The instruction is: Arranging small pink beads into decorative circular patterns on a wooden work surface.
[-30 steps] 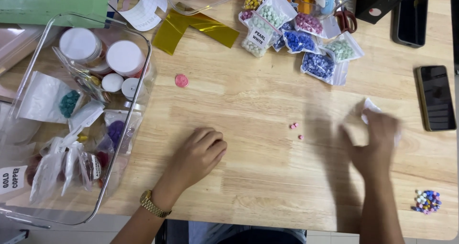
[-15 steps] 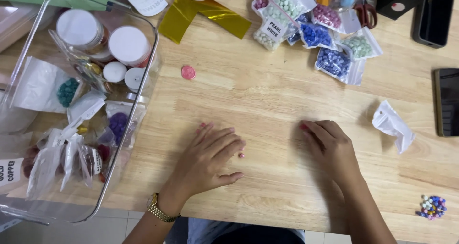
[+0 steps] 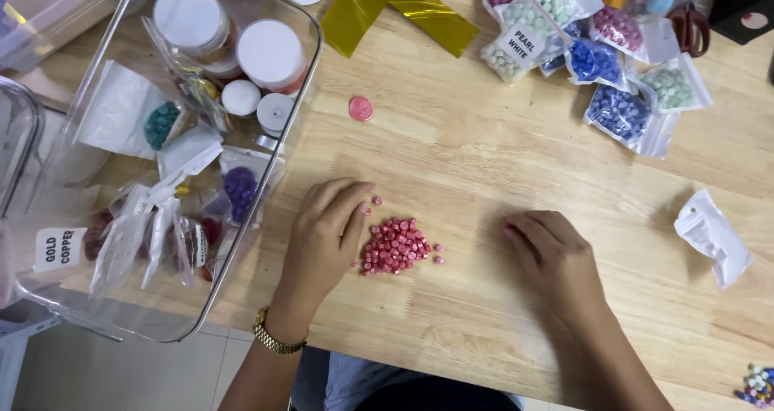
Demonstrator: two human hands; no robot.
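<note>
Head view: a heap of small pink-red beads (image 3: 395, 246) lies on the wooden table (image 3: 484, 177) near its front edge. The left hand (image 3: 326, 234) rests flat with loose fingers, touching the heap's left side. The right hand (image 3: 556, 258) lies flat and empty, apart to the right. An empty white pouch (image 3: 713, 235) sits near the right edge; clear bead bags (image 3: 621, 113) with white labels cluster at the back; a clear bin (image 3: 266, 217) holds labelled packets at the left.

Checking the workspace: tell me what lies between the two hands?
Head view: a pile of small pink beads lies between the left hand and right hand.
</note>
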